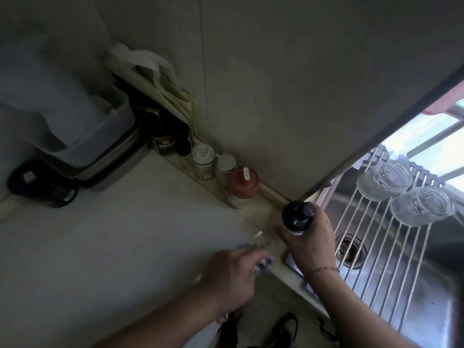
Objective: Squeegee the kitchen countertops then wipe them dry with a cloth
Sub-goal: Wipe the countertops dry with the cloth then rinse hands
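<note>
My right hand grips a black-capped bottle by the steel sink; my blurred left hand clutches something indistinct on the pale countertop.

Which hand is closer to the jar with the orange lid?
The right hand. It holds a black-capped bottle just right of the orange-lidded jar. The left hand is lower down on the countertop, blurred, farther from it.

Right hand in a curled grip, left hand blurred, fingers forward.
</note>
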Available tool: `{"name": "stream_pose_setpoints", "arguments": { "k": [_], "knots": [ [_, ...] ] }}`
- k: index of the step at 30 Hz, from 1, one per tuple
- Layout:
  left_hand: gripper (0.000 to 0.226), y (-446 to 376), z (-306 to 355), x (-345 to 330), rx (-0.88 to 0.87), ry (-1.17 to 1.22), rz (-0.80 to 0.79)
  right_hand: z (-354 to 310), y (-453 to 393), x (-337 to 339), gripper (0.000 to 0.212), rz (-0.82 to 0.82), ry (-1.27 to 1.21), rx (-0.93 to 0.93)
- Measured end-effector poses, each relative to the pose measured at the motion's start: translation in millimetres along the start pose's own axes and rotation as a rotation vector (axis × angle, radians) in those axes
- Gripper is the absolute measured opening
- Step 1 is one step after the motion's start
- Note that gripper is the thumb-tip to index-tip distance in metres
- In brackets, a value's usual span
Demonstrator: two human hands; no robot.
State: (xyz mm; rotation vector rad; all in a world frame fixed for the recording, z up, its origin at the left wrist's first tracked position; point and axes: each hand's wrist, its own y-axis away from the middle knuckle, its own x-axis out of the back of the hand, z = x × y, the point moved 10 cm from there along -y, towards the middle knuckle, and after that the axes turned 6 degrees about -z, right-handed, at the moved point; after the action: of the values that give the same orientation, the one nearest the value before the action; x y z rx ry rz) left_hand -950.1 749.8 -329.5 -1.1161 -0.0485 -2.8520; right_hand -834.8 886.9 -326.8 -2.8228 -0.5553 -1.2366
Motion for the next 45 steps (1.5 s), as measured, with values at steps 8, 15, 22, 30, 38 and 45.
{"name": "stream_pose_setpoints", "arguments": {
  "k": [8, 15, 22, 30, 38, 45],
  "knots": [
    [0.006, -2.0, -116.8, 73.2, 0.605, 0.509, 0.454, -18.4, 26.1, 21.8, 0.082, 0.103, -0.002, 0.058],
    [0.027, 0.4, -142.2, 110.6, 0.630, 0.510, 0.674, -156.1, 3.0, -32.3, 0.061, -0.048, 0.439, 0.489],
    [0.038, -20.5, -112.8, 98.2, 0.404, -0.114, 0.410, -145.9, -38.3, -71.2, 0.060, -0.253, 0.445, 0.256],
    [0.047, -58.7, -69.4, 52.0, 0.164, -0.162, 0.225, -170.0, -4.7, 8.2, 0.057, -0.052, 0.386, 0.393],
    [0.028, -96.8, -64.3, 26.7, 0.235, -0.218, 0.152, -171.4, 8.3, 49.1, 0.061, -0.018, 0.373, 0.424],
    [0.018, -83.7, -45.5, 7.5, -0.037, -0.083, -0.007, -164.5, -11.2, 23.3, 0.060, -0.061, 0.360, 0.421]
  ]
}}
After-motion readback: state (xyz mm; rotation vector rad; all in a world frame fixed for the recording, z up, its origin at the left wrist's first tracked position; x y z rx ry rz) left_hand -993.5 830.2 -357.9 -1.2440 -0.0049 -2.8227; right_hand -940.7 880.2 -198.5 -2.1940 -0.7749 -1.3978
